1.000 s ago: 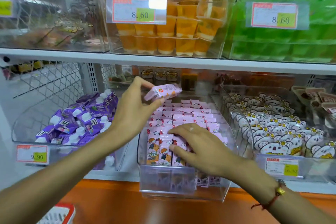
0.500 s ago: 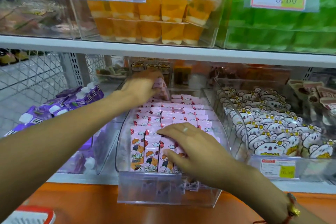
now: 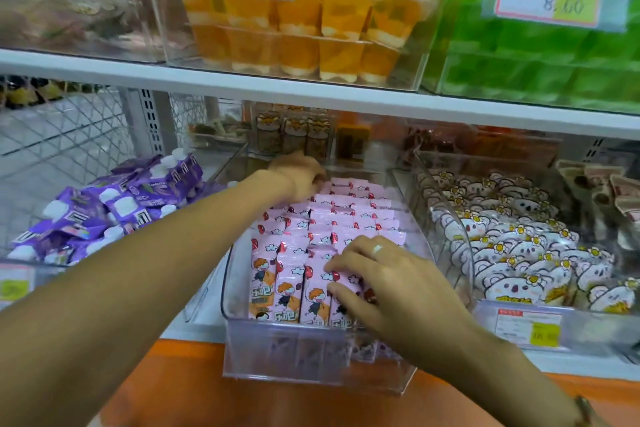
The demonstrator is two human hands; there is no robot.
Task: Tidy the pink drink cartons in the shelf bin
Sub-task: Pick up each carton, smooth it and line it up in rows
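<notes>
Head view: both hands touch glossy pink cartons (image 3: 322,229), left perhaps gripping.

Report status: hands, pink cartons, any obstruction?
Left hand at back of clear bin, fingers curled down, grip unclear. Right hand resting on front pink cartons. Cartons in rows. Nothing blocking.

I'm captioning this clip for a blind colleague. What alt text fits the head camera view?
A person's two hands reach into a clear bin of pink drink cartons on a shop shelf: the left hand at the back rows, the right hand resting on the front cartons. Purple pouches sit in the bin to the left.
</notes>
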